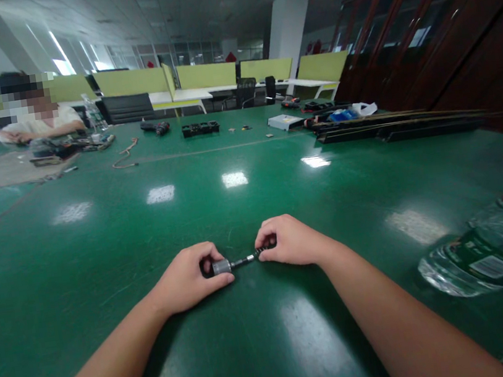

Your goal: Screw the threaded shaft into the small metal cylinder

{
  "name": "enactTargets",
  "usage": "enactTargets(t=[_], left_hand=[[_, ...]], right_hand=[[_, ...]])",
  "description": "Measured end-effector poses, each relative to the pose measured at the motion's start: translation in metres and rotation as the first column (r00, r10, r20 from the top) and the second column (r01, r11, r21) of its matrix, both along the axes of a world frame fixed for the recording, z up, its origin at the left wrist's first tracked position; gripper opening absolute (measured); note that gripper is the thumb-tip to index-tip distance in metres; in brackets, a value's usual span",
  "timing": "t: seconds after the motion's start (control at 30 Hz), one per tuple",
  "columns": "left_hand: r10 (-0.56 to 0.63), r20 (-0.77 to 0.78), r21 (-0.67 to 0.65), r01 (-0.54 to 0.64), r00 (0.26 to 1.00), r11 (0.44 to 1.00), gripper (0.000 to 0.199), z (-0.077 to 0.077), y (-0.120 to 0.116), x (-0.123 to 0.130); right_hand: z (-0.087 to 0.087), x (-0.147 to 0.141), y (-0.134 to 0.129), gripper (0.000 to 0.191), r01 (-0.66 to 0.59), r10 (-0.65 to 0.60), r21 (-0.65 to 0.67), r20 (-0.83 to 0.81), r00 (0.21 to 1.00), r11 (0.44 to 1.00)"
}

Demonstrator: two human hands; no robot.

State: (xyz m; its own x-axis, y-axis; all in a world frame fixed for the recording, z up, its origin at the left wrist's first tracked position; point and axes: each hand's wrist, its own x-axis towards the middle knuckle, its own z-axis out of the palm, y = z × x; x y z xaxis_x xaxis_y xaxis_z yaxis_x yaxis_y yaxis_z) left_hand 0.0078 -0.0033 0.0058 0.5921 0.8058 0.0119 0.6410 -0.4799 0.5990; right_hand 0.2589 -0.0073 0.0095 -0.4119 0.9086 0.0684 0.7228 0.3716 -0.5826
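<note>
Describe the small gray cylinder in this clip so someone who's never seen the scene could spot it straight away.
Start with the big green table and look at its near side, where two bare forearms reach in. The left hand holds the short gray cylinder. Unlike the drill farther back, it's held, with a thin rod running toward the right hand.

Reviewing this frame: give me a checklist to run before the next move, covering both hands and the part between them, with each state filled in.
1. Left hand gripping the metal cylinder: ok.
2. Right hand pinching the dark coiled end: ok.
3. Thin rod visible between the hands: ok.
4. Rod firmly fixed to the cylinder: cannot tell.
5. Green-labelled bottle apart from both hands: ok.
</note>
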Motion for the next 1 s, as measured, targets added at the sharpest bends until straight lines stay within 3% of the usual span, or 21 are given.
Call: enactTargets(t=[0.27, 0.43, 0.6, 1.0], left_hand=[[0.005, 0.000, -0.001, -0.005, 1.000, 1.000, 0.027, 0.000, 0.000, 0.000], [-0.011, 0.018, -0.002, 0.011, 1.000, 1.000, 0.025, 0.000, 0.000, 0.000], [-0.030, 0.036, -0.003, 0.030, 0.999, 1.000, 0.025, 0.001, -0.001, -0.001], [-0.013, 0.050, -0.029, 0.014, 0.999, 0.999, 0.024, 0.000, 0.000, -0.001]], right_hand=[[-0.004, -0.004, -0.001, 0.012, -0.066, 0.065, -0.010, -0.037, 0.997, 0.998], [-0.011, -0.024, -0.006, 0.021, -0.088, 0.087, 0.003, -0.178, 0.980, 0.996], [-0.017, -0.035, -0.009, 0.026, -0.126, 0.133, 0.045, -0.188, 0.973, 0.991], [-0.013, -0.034, -0.011, 0.017, -0.161, 0.170, 0.092, -0.102, 0.980, 0.983]])
